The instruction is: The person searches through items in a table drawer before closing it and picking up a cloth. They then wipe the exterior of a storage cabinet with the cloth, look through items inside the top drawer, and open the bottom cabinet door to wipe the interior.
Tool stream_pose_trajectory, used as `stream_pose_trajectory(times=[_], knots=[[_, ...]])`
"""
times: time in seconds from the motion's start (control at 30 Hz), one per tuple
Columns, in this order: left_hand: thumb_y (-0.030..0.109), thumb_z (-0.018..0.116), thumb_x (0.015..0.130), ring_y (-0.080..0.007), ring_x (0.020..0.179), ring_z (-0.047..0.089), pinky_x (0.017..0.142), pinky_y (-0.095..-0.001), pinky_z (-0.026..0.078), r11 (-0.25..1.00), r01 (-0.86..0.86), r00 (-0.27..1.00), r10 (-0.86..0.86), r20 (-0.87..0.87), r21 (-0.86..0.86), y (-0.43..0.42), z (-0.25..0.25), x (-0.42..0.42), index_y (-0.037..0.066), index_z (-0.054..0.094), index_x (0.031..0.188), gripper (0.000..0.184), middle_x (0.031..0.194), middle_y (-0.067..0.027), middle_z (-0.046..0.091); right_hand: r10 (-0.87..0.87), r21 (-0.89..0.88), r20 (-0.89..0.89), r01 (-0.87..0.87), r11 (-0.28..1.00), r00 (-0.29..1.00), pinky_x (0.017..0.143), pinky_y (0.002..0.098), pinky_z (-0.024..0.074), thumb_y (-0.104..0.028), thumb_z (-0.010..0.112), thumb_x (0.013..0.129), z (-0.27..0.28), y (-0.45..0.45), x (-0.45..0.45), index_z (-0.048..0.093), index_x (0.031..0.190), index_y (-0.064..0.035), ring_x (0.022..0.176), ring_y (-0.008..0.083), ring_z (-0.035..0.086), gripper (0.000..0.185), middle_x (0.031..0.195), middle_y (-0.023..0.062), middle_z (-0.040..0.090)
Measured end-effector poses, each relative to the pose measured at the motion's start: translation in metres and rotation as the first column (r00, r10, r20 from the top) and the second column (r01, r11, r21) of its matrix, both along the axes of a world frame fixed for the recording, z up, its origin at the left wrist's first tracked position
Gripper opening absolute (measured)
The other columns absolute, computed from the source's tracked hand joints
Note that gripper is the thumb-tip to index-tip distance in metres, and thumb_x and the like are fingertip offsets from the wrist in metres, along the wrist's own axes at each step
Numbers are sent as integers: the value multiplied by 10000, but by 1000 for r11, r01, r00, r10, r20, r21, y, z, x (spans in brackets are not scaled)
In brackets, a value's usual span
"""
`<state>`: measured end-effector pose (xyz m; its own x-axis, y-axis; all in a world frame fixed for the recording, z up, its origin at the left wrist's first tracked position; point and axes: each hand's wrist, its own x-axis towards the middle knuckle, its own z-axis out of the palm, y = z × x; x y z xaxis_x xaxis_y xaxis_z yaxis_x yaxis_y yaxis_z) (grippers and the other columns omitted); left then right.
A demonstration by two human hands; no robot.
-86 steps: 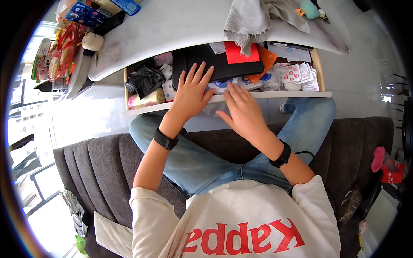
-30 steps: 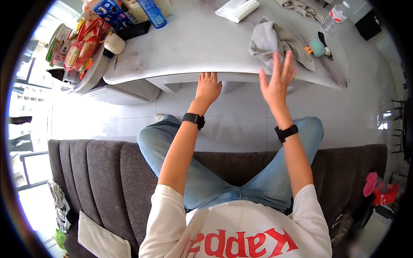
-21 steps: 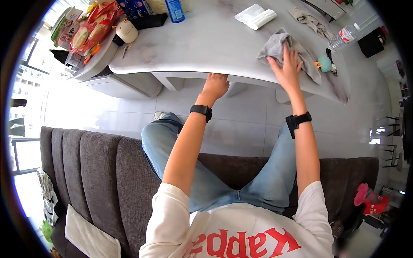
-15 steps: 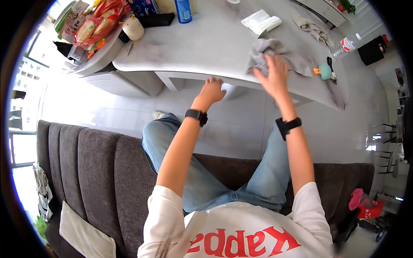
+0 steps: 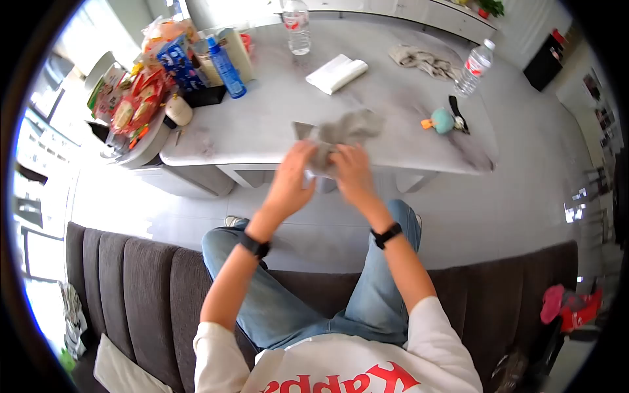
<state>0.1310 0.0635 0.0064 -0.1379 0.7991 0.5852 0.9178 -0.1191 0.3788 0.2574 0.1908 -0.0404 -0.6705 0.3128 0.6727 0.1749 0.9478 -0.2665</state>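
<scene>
A grey cloth [image 5: 350, 128], blurred by motion, lies bunched at the front edge of the marbled table [image 5: 255, 141]. My left hand [image 5: 291, 180] grips the cloth's left part, fingers curled onto it. Close by on the right, my right hand [image 5: 354, 175] has its fingers closed on the same cloth near the edge. Behind the cloth lies a white folded packet [image 5: 336, 74]. A teal toy with an orange part [image 5: 442, 121] sits to the right, beside a black strap.
Clear bottles stand at the back [image 5: 297, 29] and right [image 5: 473, 69]. A second cloth [image 5: 426, 60] lies at the back right. On the left are a blue bottle [image 5: 226, 69], snack bags [image 5: 141, 98] and a small cream container [image 5: 177, 110]. A dark sofa [image 5: 151, 288] is below.
The open drawer seen earliest is shut. My left hand has left the table's underside and taken hold of the cloth. The cloth and my right hand have moved left as the view shifted.
</scene>
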Motion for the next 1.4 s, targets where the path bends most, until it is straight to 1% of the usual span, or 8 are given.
stream_pose_trajectory(times=[0.07,0.17,0.3,0.53,0.7,0.97,1.1,1.4], knots=[[10,613,656,-371,1186,436,993,-443,357,993,80,948,-51,313,-82,36,-23,24,-16,410,1252,631,1247,-206,477,14,13,-63,-13,1000,998,885,470,364,59,534,638,-2,22,39,515,998,-77,1002,331,501,385,1039,138,535],[-8,594,643,-365,1200,415,1015,-444,321,996,86,986,-79,149,-40,73,-33,69,-11,434,1245,623,1245,-197,484,-107,24,-148,111,993,983,794,438,392,1,644,661,-6,43,83,512,1041,-54,914,373,523,406,976,159,562],[42,591,706,-288,1275,365,1083,-441,243,993,82,997,-81,21,-84,91,-45,106,16,409,1293,616,1312,-156,447,-289,-196,76,298,934,954,900,461,351,-31,688,666,1,51,126,464,1247,-55,1050,353,476,623,1123,146,520],[117,613,764,-233,1305,340,1099,-457,198,976,181,983,-178,35,-120,84,-43,61,47,355,1357,651,1373,-105,401,-409,135,208,389,912,888,1057,567,206,-179,627,776,6,54,85,443,1291,-126,1312,371,296,550,1370,172,373],[150,607,749,-201,1326,325,1103,-394,210,972,149,984,-128,125,-180,85,-60,9,65,315,1393,712,1415,-92,365,-236,33,434,246,969,870,1042,585,219,-169,591,784,14,63,29,454,1242,-99,1296,437,310,482,1421,223,319],[275,440,851,-155,1375,220,1137,-370,61,878,-129,871,-122,-476,-461,-22,-23,-129,136,197,1455,665,1490,-28,252,229,-250,829,-28,968,511,1048,586,202,-46,545,746,86,7,-108,419,1283,-1,1329,458,213,553,1448,262,215],[228,464,826,-133,1390,179,1132,-384,94,743,-150,956,-59,-287,-652,-87,-7,-193,129,170,1461,707,1502,-26,225,424,-305,824,-337,891,377,1064,571,177,-13,543,724,94,-19,-205,352,1361,-12,1339,457,173,665,1472,249,145],[179,561,784,-197,1358,260,1105,-439,167,900,-203,974,144,-176,-385,-131,-41,-222,70,296,1410,688,1470,-101,278,128,3,748,-196,981,651,1086,527,168,-69,675,648,63,-101,-242,328,1362,-8,1350,396,193,797,1472,209,181]])
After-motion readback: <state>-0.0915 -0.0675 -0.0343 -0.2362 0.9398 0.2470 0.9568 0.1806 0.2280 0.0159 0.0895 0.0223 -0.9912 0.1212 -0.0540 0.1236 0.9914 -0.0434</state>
